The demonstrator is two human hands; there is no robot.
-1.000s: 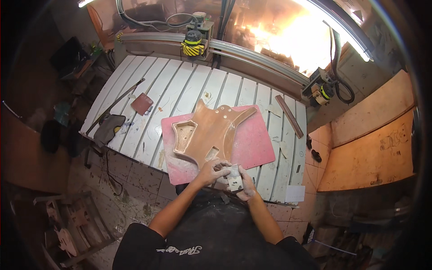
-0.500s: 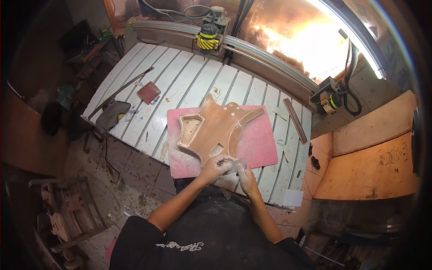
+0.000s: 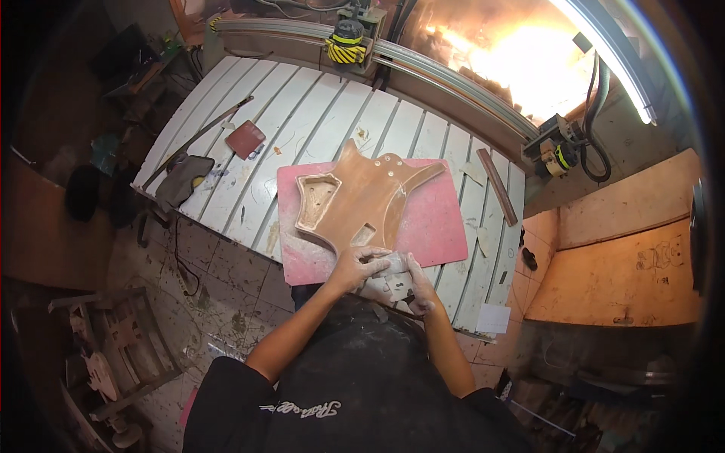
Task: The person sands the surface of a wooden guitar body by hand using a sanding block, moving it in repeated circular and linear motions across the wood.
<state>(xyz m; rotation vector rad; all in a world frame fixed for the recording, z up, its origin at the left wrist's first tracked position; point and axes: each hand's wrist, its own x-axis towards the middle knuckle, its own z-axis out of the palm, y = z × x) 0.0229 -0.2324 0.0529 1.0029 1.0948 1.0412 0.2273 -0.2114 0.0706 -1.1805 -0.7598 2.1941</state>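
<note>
Pale sheet (image 3: 396, 283) held at the near end of a guitar body (image 3: 355, 200)

The left hand (image 3: 355, 270) has its thumb and fingers clamped on the left side of the small, dark-spotted sheet; the right hand (image 3: 421, 291) pinches the right side, its thumb uppermost; both hands look dusted with white powder. The brown wooden guitar body lies flat on a pink mat (image 3: 442, 219), just beyond the sheet; it has a large cavity on its left, a small rectangular one near the hands and four round holes on its far right. The mat rests on a white slatted surface (image 3: 260, 170); to the far left lies a reddish-brown square sheet (image 3: 245, 140), with a grey object (image 3: 185, 181) farther left; to the right lies a dark brown bar (image 3: 497, 187), and at the near right corner a white paper (image 3: 493, 318).
</note>
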